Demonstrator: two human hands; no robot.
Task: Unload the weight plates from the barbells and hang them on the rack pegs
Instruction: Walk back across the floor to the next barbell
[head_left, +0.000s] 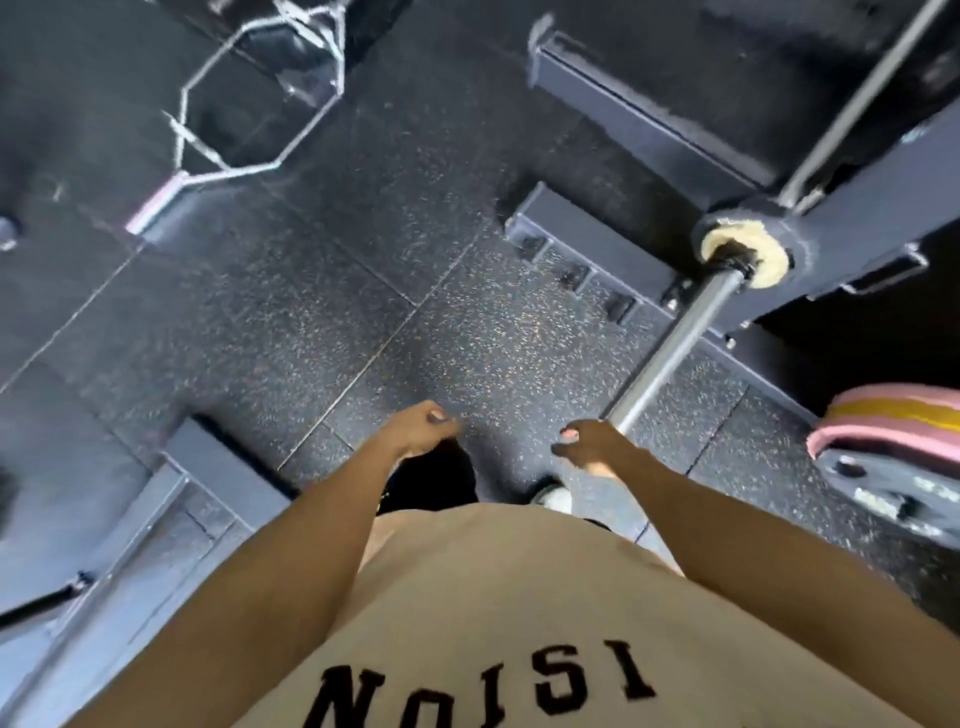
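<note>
A bare steel barbell sleeve slopes down from a black collar with a yellowish ring on the rack at the right. No plate is on it. My right hand hangs just left of the sleeve's near end with loosely curled fingers and holds nothing; I cannot tell whether it touches the bar. My left hand hangs in front of me over the floor, also loosely curled around nothing. At the right edge lie stacked pink and yellow plates above a black plate.
Speckled black rubber flooring lies below me. A hex trap bar rests at the upper left. Black rack base beams stand at the upper right, centre right and lower left. My shoe shows below my right hand.
</note>
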